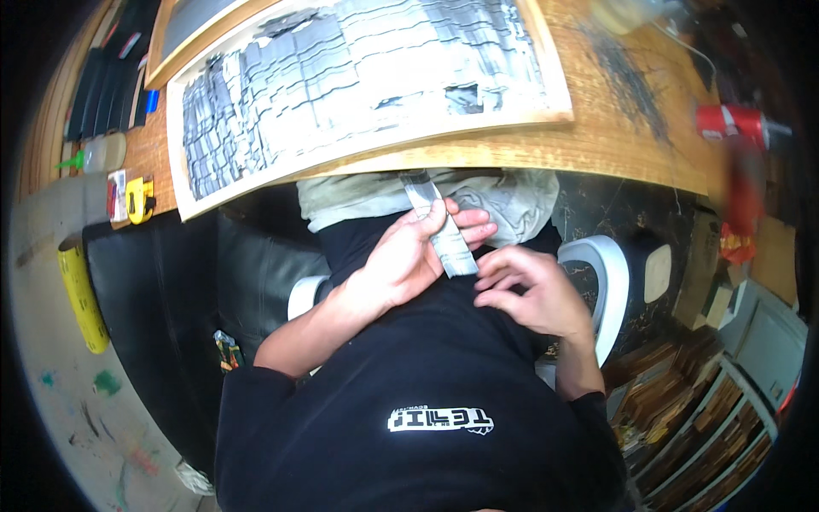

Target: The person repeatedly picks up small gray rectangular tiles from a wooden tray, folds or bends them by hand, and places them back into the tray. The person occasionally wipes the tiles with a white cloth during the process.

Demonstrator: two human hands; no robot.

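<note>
A thin, flat grey strip (444,232) with streaks along it lies slantwise across my left hand (418,247). The left thumb presses on its face while the fingers support it from beneath. Its upper end comes close to the table edge, and its lower end points toward my shirt. Just right of that lower end is my right hand (533,294), fingers bent and thumb apart, with nothing visible between them. On the table above lies a wood-framed panel (367,147) covered with rows of overlapping grey and whitish strips; dark patches show near its edges.
A red tool (729,124) is at the table's right, near dark scattered bits (631,85). At left are a yellow tape measure (140,200) and a green-tipped bottle (98,155). A yellow roll (83,294) lies lower left; a rack of wood pieces (708,427) stands lower right.
</note>
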